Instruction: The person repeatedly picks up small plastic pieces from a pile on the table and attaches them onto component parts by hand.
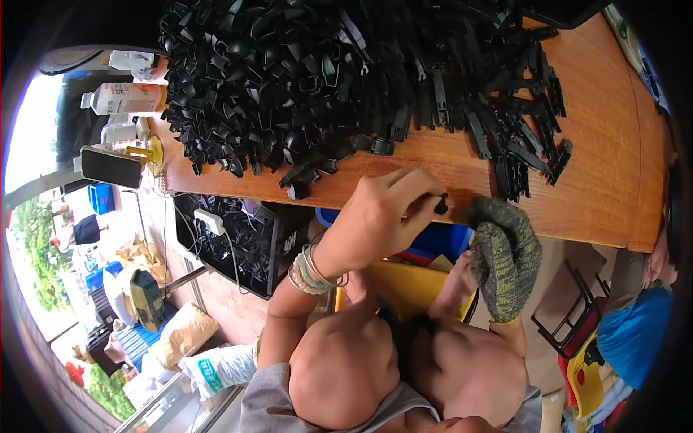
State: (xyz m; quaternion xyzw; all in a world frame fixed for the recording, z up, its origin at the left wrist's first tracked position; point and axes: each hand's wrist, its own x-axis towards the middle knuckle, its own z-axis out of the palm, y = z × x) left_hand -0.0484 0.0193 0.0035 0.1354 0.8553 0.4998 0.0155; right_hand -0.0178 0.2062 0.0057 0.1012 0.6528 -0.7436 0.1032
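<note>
My bare left hand (390,209), with bracelets at the wrist, is just over the near edge of the wooden table (606,166). Its thumb and fingers pinch a small black plastic piece (442,204). To its right, my right hand (505,252) wears a grey-and-yellow knitted glove. The gloved fingers are curled, and what they hold, if anything, is hidden. Beyond both hands lies a large heap of black plastic parts (289,94): short curved pieces at the left, long narrow pieces (520,144) at the right.
Below the table edge are a yellow bin (401,285) between my legs and a blue container (440,242). A black crate of dark parts (245,252) stands left, with a white power strip (209,221). A phone on a stand (112,167) and bottle (126,98) are at the left end.
</note>
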